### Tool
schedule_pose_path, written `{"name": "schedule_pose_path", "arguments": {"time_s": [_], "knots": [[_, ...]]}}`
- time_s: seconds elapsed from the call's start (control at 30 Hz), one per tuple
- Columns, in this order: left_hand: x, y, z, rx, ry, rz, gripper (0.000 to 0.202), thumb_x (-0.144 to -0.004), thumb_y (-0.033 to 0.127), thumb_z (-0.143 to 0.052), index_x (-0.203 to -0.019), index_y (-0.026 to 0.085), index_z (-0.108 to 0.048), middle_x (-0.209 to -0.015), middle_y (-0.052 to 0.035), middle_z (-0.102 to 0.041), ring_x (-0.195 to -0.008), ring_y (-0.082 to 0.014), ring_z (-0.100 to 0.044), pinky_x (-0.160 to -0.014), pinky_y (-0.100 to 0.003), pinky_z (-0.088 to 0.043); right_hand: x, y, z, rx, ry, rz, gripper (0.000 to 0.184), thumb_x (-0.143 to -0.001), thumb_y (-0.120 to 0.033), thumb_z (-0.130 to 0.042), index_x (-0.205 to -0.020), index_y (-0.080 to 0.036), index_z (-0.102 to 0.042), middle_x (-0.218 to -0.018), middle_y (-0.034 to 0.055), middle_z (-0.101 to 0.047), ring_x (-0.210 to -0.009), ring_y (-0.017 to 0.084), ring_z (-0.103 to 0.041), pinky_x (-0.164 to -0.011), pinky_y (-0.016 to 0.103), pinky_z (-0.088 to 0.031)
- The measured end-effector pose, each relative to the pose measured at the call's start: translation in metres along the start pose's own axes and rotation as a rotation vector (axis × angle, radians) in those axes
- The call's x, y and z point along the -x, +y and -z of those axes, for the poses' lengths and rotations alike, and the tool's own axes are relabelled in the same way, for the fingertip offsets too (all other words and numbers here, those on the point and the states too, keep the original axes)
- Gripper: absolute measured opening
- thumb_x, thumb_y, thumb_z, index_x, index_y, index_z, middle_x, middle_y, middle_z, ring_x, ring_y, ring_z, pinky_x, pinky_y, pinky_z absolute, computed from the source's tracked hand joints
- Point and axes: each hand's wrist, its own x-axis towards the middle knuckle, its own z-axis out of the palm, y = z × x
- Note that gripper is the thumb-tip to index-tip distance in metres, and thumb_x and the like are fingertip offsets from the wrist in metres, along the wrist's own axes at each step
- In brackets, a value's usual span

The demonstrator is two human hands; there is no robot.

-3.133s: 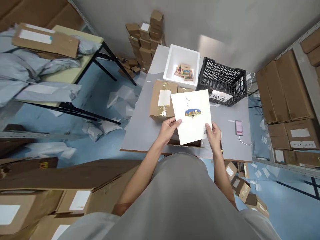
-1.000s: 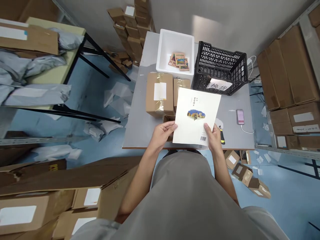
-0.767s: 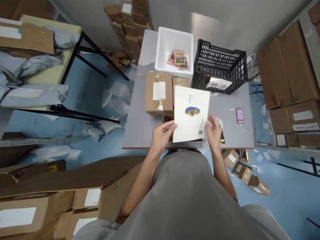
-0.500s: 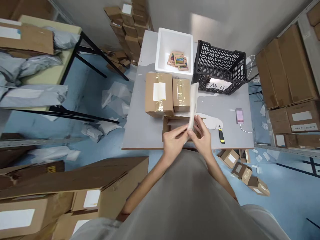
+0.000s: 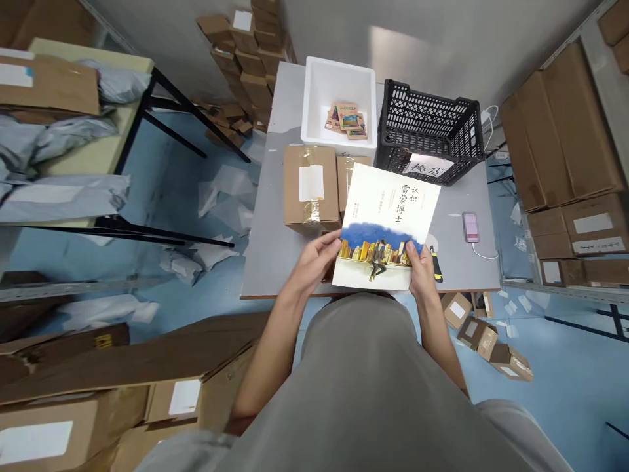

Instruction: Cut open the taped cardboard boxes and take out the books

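Both my hands hold a thin white book over the near edge of the grey table. Its front cover faces me, with black lettering, a blue band and a drawn row of books. My left hand grips its lower left edge, fingers curled round it. My right hand grips its lower right corner, thumb on the cover. The book hides an opened cardboard box beneath it.
Two taped cardboard boxes lie behind the book. A white foam box with small packets and a black crate stand at the back. A phone and a yellow-black knife lie to the right. Cartons line the floor and shelves.
I turned the book over: its back cover with the barcode faced me, it passed edge-on between my hands, and now the front cover is up.
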Motion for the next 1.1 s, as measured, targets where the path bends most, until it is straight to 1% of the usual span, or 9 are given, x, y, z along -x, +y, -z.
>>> {"name": "schedule_pose_path", "arguments": {"time_s": [0.13,0.43,0.53,0.67,0.77,0.83,0.9,0.97,1.1], "knots": [[0.005,-0.009,-0.01,0.153,-0.06,0.175,0.071,-0.066,0.076,-0.104,-0.1,0.016,-0.085,-0.1,-0.0142,-0.088,-0.099,-0.0354,-0.087,-0.084,-0.04,-0.071,-0.004,0.001,-0.001,0.06,-0.048,0.024,0.061,-0.092,-0.076,-0.083,-0.126,-0.025,-0.081,-0.124,0.0095,-0.088,-0.132,0.033,-0.078,-0.122,0.05,-0.059],[0.002,-0.013,-0.015,0.172,-0.01,0.19,0.056,-0.06,0.058,-0.111,-0.084,0.018,-0.08,-0.082,-0.0068,-0.082,-0.084,-0.0281,-0.082,-0.078,-0.036,-0.066,-0.011,0.007,0.005,0.178,-0.089,0.053,0.062,-0.1,-0.077,-0.072,-0.133,-0.024,-0.079,-0.13,0.0109,-0.086,-0.137,0.034,-0.075,-0.126,0.053,-0.057],[0.0,-0.017,-0.015,0.12,0.054,0.117,0.057,-0.067,0.066,-0.106,-0.084,0.019,-0.079,-0.082,-0.0049,-0.079,-0.081,-0.0242,-0.077,-0.075,-0.033,-0.062,-0.016,0.016,0.006,0.362,0.007,0.12,0.072,-0.1,-0.077,-0.072,-0.146,-0.023,-0.074,-0.146,0.0153,-0.08,-0.146,0.035,-0.069,-0.125,0.055,-0.057],[0.006,-0.024,-0.031,-0.186,0.187,-0.215,0.049,-0.092,0.068,-0.088,-0.083,0.02,-0.08,-0.096,-0.0062,-0.078,-0.091,-0.0214,-0.073,-0.082,-0.031,-0.06,-0.008,0.024,-0.005,0.45,0.047,0.163,0.077,-0.1,-0.075,-0.073,-0.157,-0.023,-0.067,-0.158,0.0194,-0.073,-0.148,0.036,-0.069,-0.126,0.058,-0.057],[0.019,-0.028,-0.051,-0.403,0.175,-0.442,0.034,-0.105,0.054,-0.078,-0.106,0.022,-0.088,-0.112,-0.0091,-0.079,-0.105,-0.0239,-0.076,-0.094,-0.035,-0.063,0.01,0.022,-0.022,0.346,-0.115,0.125,0.072,-0.098,-0.071,-0.078,-0.152,-0.024,-0.071,-0.148,0.016,-0.079,-0.134,0.033,-0.078,-0.115,0.051,-0.065],[0.026,-0.029,-0.061,-0.452,0.07,-0.531,0.032,-0.105,0.046,-0.079,-0.127,0.024,-0.087,-0.128,-0.0117,-0.079,-0.122,-0.0267,-0.076,-0.109,-0.041,-0.063,0.018,0.018,-0.031,0.326,-0.09,0.128,0.063,-0.095,-0.069,-0.083,-0.137,-0.023,-0.078,-0.133,0.013,-0.085,-0.121,0.031,-0.082,-0.104,0.045,-0.069],[0.03,-0.028,-0.064,-0.417,-0.048,-0.54,0.038,-0.104,0.044,-0.08,-0.137,0.025,-0.084,-0.142,-0.0135,-0.077,-0.133,-0.0284,-0.074,-0.117,-0.045,-0.062,0.019,0.012,-0.032,0.304,0.017,0.135,0.054,-0.096,-0.069,-0.081,-0.12,-0.021,-0.081,-0.117,0.011,-0.088,-0.108,0.029,-0.082,-0.097,0.043,-0.07],[0.03,-0.023,-0.06,-0.316,-0.067,-0.471,0.035,-0.104,0.048,-0.081,-0.13,0.026,-0.086,-0.137,-0.013,-0.079,-0.13,-0.028,-0.076,-0.114,-0.044,-0.064,0.015,0.006,-0.027,0.239,0.076,0.112,0.054,-0.097,-0.071,-0.078,-0.113,-0.02,-0.081,-0.114,0.0111,-0.088,-0.105,0.029,-0.082,-0.094,0.042,-0.069],[0.023,-0.006,-0.041,-0.154,0.141,-0.319,0.031,-0.095,0.056,-0.09,-0.097,0.025,-0.089,-0.105,-0.009,-0.08,-0.102,-0.024,-0.076,-0.09,-0.037,-0.068,0.008,-0.002,-0.012,0.121,0.022,-0.022,0.059,-0.092,-0.074,-0.083,-0.118,-0.021,-0.08,-0.123,0.0124,-0.088,-0.11,0.032,-0.083,-0.092,0.043,-0.071]]}}
